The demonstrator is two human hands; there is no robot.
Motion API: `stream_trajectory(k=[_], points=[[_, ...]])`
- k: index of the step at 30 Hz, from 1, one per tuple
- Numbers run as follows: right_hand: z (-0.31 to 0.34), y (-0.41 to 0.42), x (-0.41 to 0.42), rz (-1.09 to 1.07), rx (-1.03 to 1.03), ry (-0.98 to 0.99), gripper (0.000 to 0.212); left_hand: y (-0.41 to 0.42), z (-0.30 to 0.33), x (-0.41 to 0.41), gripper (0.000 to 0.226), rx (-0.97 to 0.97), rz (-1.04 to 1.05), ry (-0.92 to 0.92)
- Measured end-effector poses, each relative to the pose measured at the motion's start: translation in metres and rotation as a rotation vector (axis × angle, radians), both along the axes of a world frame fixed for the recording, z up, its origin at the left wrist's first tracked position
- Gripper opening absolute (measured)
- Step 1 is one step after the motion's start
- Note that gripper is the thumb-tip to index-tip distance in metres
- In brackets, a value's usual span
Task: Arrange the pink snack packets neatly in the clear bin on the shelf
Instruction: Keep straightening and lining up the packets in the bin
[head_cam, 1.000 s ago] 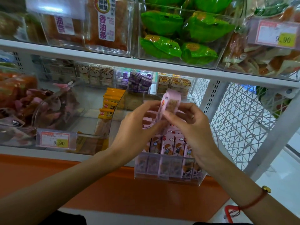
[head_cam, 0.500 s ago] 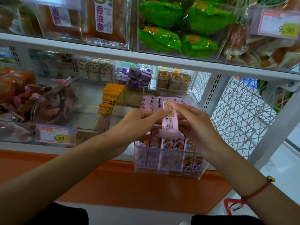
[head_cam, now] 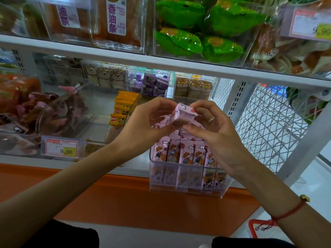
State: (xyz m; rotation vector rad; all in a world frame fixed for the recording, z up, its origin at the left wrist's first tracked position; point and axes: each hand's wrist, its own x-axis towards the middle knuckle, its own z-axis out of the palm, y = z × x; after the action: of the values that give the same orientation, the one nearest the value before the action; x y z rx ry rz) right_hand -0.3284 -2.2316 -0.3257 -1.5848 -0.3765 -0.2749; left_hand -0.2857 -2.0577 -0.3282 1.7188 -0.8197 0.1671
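A clear bin [head_cam: 186, 189] sticks out over the shelf's front edge, with a row of pink snack packets [head_cam: 186, 154] standing upright inside, cartoon faces forward. Above it, both hands hold one pink packet [head_cam: 182, 113]. My left hand [head_cam: 146, 126] pinches its left side between thumb and fingers. My right hand [head_cam: 213, 129], wearing a ring, pinches its right end. The packet is tilted, and its lower part shows a brown snack. More pink packets behind the front row are mostly hidden by my hands.
Yellow packets [head_cam: 123, 108] fill the bin to the left. A price tag reading 9.90 [head_cam: 61, 148] hangs on the shelf front. Purple boxes [head_cam: 155, 85] sit behind. Green packets [head_cam: 202, 27] lie on the upper shelf. White wire mesh [head_cam: 268, 126] closes the right side.
The packet has been turned between both hands, from showing its printed back upright to lying tilted higher above the bin. Both hands rose slightly.
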Motion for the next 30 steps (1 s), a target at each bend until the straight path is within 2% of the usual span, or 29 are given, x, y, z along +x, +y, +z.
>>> stream_trajectory(k=[5, 8, 10, 12, 15, 17, 20, 24, 30], points=[[-0.001, 0.000, -0.001, -0.028, -0.027, -0.006, 0.042, -0.001, -0.002, 0.002, 0.041, -0.019, 0.007, 0.048], [0.000, -0.001, -0.001, -0.141, -0.130, -0.031, 0.070, 0.000, -0.001, 0.004, 0.046, -0.131, 0.048, 0.126], [-0.001, 0.000, -0.001, -0.228, -0.237, -0.048, 0.081, 0.001, 0.000, 0.004, 0.052, -0.226, 0.067, 0.220], [-0.004, 0.005, -0.002, -0.250, -0.301, -0.065, 0.073, 0.000, 0.000, 0.003, 0.051, -0.282, 0.067, 0.300], [-0.007, 0.009, 0.000, -0.250, -0.312, -0.107, 0.039, -0.004, -0.002, 0.001, 0.049, -0.296, 0.059, 0.365], [-0.008, 0.009, 0.002, -0.238, -0.294, -0.097, 0.028, -0.004, -0.003, 0.002, 0.061, -0.280, 0.081, 0.368], [-0.007, 0.005, 0.005, -0.195, -0.204, -0.003, 0.022, 0.002, -0.003, 0.008, 0.076, -0.324, 0.076, 0.364], [-0.006, -0.002, 0.005, -0.122, -0.031, 0.154, 0.038, 0.008, 0.000, 0.010, 0.066, -0.376, -0.052, 0.394], [-0.001, -0.005, 0.004, -0.097, 0.202, 0.167, 0.052, 0.001, 0.002, 0.004, 0.054, -0.370, 0.041, 0.365]])
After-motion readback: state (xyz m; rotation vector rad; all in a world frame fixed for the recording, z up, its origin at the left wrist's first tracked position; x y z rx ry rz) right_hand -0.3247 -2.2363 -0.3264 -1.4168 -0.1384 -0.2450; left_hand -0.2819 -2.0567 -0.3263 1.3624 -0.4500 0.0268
